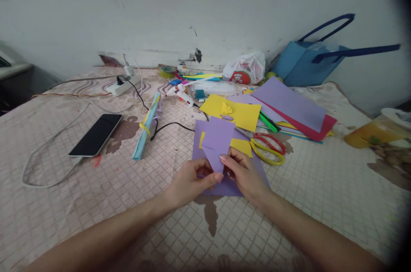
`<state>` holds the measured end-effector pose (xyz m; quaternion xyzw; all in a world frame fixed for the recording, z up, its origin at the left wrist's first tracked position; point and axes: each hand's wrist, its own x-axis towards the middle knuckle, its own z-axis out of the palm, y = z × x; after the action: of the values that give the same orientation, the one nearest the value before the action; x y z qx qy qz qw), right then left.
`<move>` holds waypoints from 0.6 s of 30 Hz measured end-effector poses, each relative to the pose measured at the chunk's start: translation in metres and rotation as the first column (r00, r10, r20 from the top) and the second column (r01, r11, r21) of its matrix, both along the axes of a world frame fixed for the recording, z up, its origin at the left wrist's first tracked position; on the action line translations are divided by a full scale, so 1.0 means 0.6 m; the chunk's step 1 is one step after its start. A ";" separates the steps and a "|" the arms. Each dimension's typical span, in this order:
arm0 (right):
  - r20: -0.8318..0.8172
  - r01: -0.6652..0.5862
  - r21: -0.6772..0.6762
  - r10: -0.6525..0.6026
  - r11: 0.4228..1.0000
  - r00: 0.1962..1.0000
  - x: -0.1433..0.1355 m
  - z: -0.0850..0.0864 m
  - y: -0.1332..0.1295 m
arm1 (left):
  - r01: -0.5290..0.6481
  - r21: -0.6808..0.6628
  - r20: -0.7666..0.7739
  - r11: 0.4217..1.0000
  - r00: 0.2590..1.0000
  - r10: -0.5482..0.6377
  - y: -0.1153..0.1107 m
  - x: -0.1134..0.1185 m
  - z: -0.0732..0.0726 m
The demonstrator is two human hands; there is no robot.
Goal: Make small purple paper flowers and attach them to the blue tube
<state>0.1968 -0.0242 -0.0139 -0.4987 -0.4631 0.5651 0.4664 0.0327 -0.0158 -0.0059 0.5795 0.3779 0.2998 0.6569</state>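
Note:
Between my two hands is a small piece of purple paper, its lower part folded over into a point. My left hand pinches the pointed lower end with its thumb in front. On the right edge, my right hand grips the fold between thumb and fingers. A larger purple sheet lies flat beneath, with a yellow paper strip on it, partly covered. Just right of these, scissors with red and yellow handles rest on the cloth.
A yellow sheet with scraps lies behind, near a glue gun. Left are a rolled blue paper stick, a phone and a power strip. Rightward sit stacked paper, a green cutter, a drink cup and a blue bag.

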 end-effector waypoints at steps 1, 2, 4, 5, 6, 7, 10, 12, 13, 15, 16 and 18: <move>0.007 0.000 -0.006 0.000 1.000 1.000 0.000 0.000 0.000 | -0.053 0.019 -0.004 0.998 0.999 0.053 0.001 -0.001 0.002; 0.014 -0.001 -0.010 0.002 1.000 1.000 0.000 -0.001 -0.001 | -0.096 0.029 -0.008 0.995 0.995 0.096 0.003 -0.001 0.003; 0.025 -0.008 -0.011 0.008 1.000 1.000 -0.001 -0.002 -0.002 | -0.134 0.038 -0.007 0.990 0.991 0.134 0.005 -0.001 0.003; 0.027 -0.015 -0.008 0.015 1.000 1.000 -0.001 -0.003 -0.002 | -0.130 0.034 0.004 0.991 0.991 0.130 0.007 -0.002 0.002; 0.028 -0.024 -0.007 0.024 1.000 0.999 -0.001 -0.003 -0.002 | -0.113 0.021 0.016 0.993 0.993 0.113 0.009 -0.002 0.000; 0.029 -0.031 -0.005 0.032 0.999 0.999 0.000 -0.004 -0.002 | -0.089 0.003 0.022 0.996 0.996 0.089 0.011 -0.003 -0.001; 0.038 -0.053 0.001 0.053 0.999 0.998 0.004 -0.007 0.000 | -0.046 -0.037 0.028 0.998 0.999 0.047 0.017 -0.006 -0.002; 0.037 -0.059 -0.003 0.059 0.998 0.998 0.006 -0.009 0.001 | -0.079 -0.028 0.043 0.996 0.996 0.081 0.021 -0.007 0.002; 0.032 -0.063 -0.008 0.063 0.998 0.997 0.006 -0.010 0.001 | -0.117 -0.022 0.049 0.993 0.992 0.118 0.022 -0.007 0.004; 0.012 -0.074 -0.018 0.074 0.997 0.997 0.005 -0.010 -0.001 | -0.192 -0.035 0.056 0.981 0.980 0.194 0.023 -0.007 0.009; 0.002 -0.078 -0.024 0.078 0.997 0.997 0.004 -0.010 -0.002 | -0.218 -0.050 0.062 0.975 0.973 0.220 0.024 -0.007 0.010; -0.014 -0.081 -0.036 0.081 0.996 0.997 0.002 -0.008 -0.004 | -0.229 -0.087 0.084 0.969 0.968 0.237 0.024 -0.008 0.011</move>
<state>0.1981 -0.0264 -0.0189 -0.4843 -0.4695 0.5952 0.4368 0.0281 -0.0013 0.0008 0.4908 0.4234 0.3871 0.6557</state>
